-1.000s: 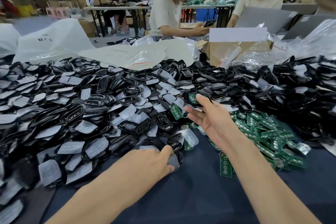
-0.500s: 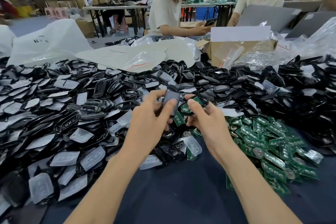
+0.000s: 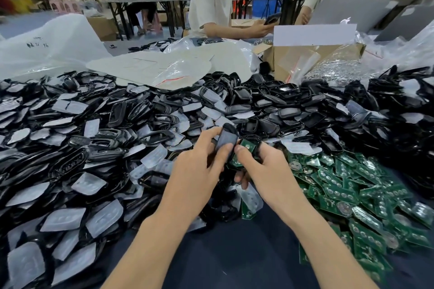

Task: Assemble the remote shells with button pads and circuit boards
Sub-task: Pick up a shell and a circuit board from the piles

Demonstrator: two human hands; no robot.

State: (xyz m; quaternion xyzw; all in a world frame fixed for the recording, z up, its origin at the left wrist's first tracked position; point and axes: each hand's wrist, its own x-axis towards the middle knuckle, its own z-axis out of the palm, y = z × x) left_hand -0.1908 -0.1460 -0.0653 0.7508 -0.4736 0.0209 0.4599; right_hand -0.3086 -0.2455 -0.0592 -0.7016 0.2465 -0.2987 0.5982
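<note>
A dark shell (image 3: 227,137) is pinched in the left hand (image 3: 197,169), with the thumb laid on its near face and the forefinger curled over its left edge. It is held tilted, raised above the heap, and its lower right edge is touching what the right hand (image 3: 267,171) carries. A green board (image 3: 247,147) is gripped there between thumb and curled fingers. It is framed in black, but it cannot be told whether it is seated in a second shell. The two thumbs are set tip to tip.

To the left of the left hand and beyond both hands, a wide heap of black shells and pale pads (image 3: 94,148) is spread. Just right of the right hand, a pile of green boards (image 3: 352,197) is heaped, with more black shells beyond it. Below the wrists, the dark cloth of the table (image 3: 234,258) is seen. Well beyond the hands, a cardboard box (image 3: 305,61) and a clear bag (image 3: 176,70) are set.
</note>
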